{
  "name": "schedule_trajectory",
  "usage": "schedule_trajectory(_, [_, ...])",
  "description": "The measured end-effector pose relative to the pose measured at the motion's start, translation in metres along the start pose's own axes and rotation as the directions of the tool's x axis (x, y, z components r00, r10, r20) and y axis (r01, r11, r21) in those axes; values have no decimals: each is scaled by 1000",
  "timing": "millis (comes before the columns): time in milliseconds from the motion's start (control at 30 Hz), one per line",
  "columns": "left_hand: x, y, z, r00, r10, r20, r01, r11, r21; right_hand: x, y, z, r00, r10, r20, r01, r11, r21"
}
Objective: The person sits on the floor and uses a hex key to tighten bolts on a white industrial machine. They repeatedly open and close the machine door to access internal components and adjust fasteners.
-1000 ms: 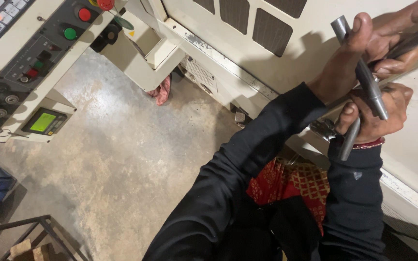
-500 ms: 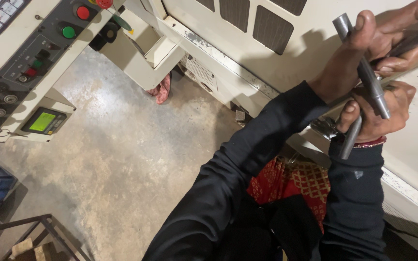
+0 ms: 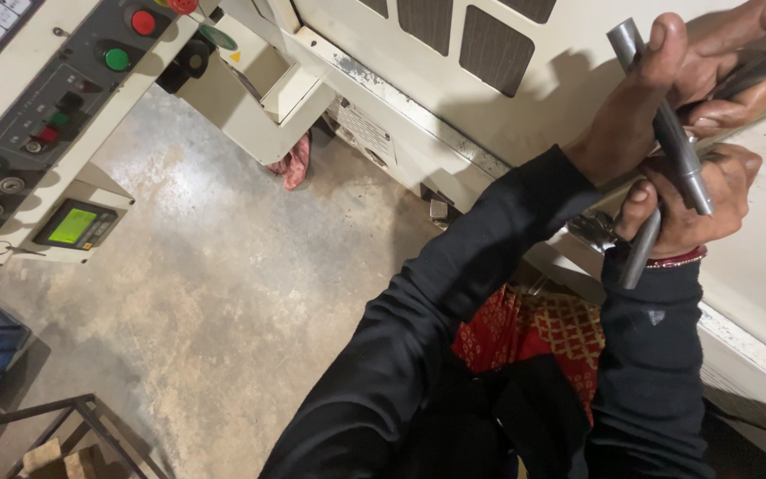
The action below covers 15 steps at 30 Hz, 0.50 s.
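Against a cream-painted metal machine housing (image 3: 525, 98) with dark vent panels, a grey steel T-shaped wrench (image 3: 680, 155) stands near the housing's upper right corner. Its round bars are smooth and dull, one running steeply from top to lower right, another poking out below the fists. The left hand (image 3: 693, 58) wraps its fingers tightly round the upper bar, thumb pressed along it. The right hand (image 3: 698, 204), fingers curled closed, grips the lower bar; a red thread circles its wrist. Both arms wear black sleeves (image 3: 454, 302). Further left hangs a control panel (image 3: 55, 106) with red and green buttons over stained concrete floor (image 3: 206, 293).
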<state>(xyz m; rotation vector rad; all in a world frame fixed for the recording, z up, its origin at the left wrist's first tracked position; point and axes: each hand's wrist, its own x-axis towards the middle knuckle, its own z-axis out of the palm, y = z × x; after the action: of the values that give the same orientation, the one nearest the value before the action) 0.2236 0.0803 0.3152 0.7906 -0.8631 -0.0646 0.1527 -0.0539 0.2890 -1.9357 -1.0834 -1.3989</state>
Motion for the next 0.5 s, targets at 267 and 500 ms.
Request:
schedule_trajectory(267, [-6,1,6,997,-32,-77,36,998,51,4,-2,3,1000,21,-16,-21,1000,9])
schedule_trajectory(500, [-4,16,6,994,-94,-61,91,995,-42,15,-14,0,998,64,-10,-64,998,1])
